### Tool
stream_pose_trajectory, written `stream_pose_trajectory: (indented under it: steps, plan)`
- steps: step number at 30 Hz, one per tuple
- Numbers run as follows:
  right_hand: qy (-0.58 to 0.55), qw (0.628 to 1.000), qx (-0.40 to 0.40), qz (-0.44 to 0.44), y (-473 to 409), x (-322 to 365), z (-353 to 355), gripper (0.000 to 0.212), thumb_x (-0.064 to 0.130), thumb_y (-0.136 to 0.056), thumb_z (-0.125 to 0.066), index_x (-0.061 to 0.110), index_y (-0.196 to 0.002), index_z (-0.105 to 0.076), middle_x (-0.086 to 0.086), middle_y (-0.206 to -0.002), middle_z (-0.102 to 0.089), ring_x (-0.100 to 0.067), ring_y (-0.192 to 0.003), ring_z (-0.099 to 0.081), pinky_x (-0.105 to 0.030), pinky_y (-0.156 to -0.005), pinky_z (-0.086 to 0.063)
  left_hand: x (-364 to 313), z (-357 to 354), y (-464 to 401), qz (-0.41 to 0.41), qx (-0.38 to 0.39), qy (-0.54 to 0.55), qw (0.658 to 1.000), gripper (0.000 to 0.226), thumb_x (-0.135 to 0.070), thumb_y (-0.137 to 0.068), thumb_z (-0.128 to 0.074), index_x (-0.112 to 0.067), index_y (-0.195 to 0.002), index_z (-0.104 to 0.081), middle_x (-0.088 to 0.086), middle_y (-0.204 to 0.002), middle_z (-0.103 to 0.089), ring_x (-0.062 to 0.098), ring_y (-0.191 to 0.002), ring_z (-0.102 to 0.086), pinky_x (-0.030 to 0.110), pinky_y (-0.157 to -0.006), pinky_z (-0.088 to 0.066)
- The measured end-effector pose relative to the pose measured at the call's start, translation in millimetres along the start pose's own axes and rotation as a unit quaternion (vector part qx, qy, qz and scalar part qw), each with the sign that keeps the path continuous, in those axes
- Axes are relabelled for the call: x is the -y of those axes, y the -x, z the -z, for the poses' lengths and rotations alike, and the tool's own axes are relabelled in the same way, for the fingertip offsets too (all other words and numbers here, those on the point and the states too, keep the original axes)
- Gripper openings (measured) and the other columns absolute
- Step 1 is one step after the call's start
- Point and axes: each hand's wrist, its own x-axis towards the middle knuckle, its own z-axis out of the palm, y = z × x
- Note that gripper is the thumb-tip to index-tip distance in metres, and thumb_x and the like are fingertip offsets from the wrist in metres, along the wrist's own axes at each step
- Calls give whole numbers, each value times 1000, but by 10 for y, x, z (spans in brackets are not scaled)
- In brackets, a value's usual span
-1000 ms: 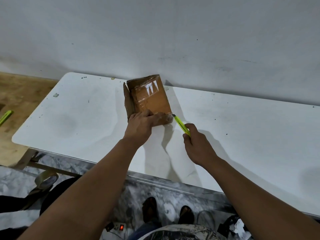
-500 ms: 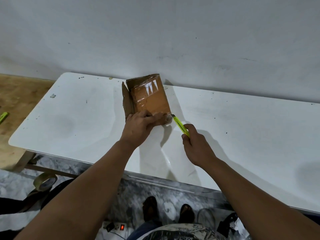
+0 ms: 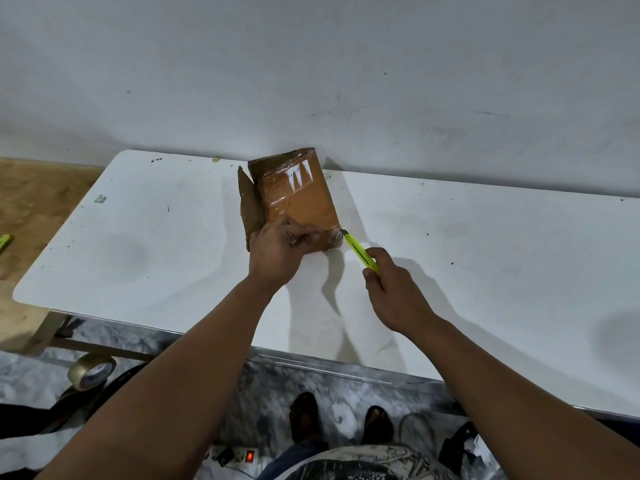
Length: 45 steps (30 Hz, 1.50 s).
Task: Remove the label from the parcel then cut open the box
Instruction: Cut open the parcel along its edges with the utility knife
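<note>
Cutting step under way: left hand point(image 3: 277, 251) fingers pinned the box point(image 3: 294, 199) mid-frame; right hand point(image 3: 391, 292) fingers gripped the knife point(image 3: 360, 252), tip at its lower-right corner. Next: a steady draw along the taped seam.

Your box point(image 3: 298, 199) is a small brown cardboard parcel wrapped in glossy clear tape that catches the light near its far end. It lies flat on the white table point(image 3: 138, 258), close to the wall, turned slightly so its long sides run away from you and to the left. A cardboard flap point(image 3: 249, 206) stands open along its left side. Your knife point(image 3: 358, 252) is a slim yellow-green cutter, angled up and to the left, its tip touching the box's near right corner, low on the taped edge.
</note>
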Motion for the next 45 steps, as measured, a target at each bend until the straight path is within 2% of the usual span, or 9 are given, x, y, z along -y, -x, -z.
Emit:
stream_pose_trajectory:
  steps: [9,14,22,26,30,33,36,40,45]
  plan:
    - [15,1000,2,-11,-18,15,14,23,21,-102,-40,20,-124,-43,0,-60,-49,-17,-50,-45,-29,-47,-29,-32,45,-37,23,34,17,999,28,-47,-89,-63,-59,-114,-60,-16,-90,-65,7,-92,-61,52,-88,-50]
    - [3,1000,4,-23,-25,22,19,24,22,-102,-40,21,-125,-44,0,-60,-49,-18,-49,-45,-29,-48,-32,-1,44,-44,36,37,21,998,14,-41,-92,-69,-42,-103,-78,-16,-92,-67,5,-92,-62,48,-89,-50]
    - [3,1000,-3,-14,-2,37,22,22,22,-102,-40,21,-123,-46,-2,-60,-50,-19,-48,-45,-31,-49,-34,-20,57,-35,42,43,23,998,15,-37,-93,-69,-40,-105,-79,-17,-92,-67,6,-92,-62,42,-87,-51]
    - [39,999,-19,-6,-7,40,-13,27,21,-101,-40,19,-128,-44,0,-64,-51,-25,-57,-50,-32,-55,-35,-10,44,-42,38,41,24,998,16,-39,-93,-67,-40,-104,-78,-15,-96,-71,5,-92,-64,45,-87,-52]
    - [59,998,-24,-6,-9,70,-67,31,17,-101,-40,17,-132,-42,-2,-71,-52,-31,-65,-52,-32,-60,-36,-23,37,-71,33,45,11,998,28,-47,-88,-58,-38,-103,-79,-15,-100,-73,7,-95,-65,45,-88,-53]
    - [47,998,-30,-4,13,74,-77,30,17,-101,-40,17,-131,-43,3,-65,-48,-29,-62,-50,-32,-60,-36,-15,24,-81,32,46,11,998,29,-47,-88,-56,-35,-102,-79,-15,-101,-74,11,-99,-66,46,-91,-52]
    - [42,999,-35,0,31,70,-72,29,18,-101,-40,19,-129,-45,6,-62,-46,-28,-61,-49,-32,-59,-37,1,16,-83,34,39,10,999,36,-57,-84,-49,-40,-100,-77,-18,-100,-73,12,-102,-65,46,-93,-51]
    - [38,999,-38,0,35,71,-62,28,17,-100,-40,19,-128,-45,4,-61,-48,-25,-57,-48,-31,-57,-36,-15,21,-104,36,49,7,998,24,-56,-85,-51,-58,-108,-60,-20,-100,-72,8,-103,-64,47,-94,-50]
    - [27,999,-38,-5,60,77,-66,28,17,-101,-39,20,-128,-45,4,-59,-47,-18,-53,-45,-31,-55,-35,8,11,-93,44,52,-7,998,21,-46,-92,-59,-44,-105,-75,-26,-91,-66,12,-105,-63,48,-95,-48]
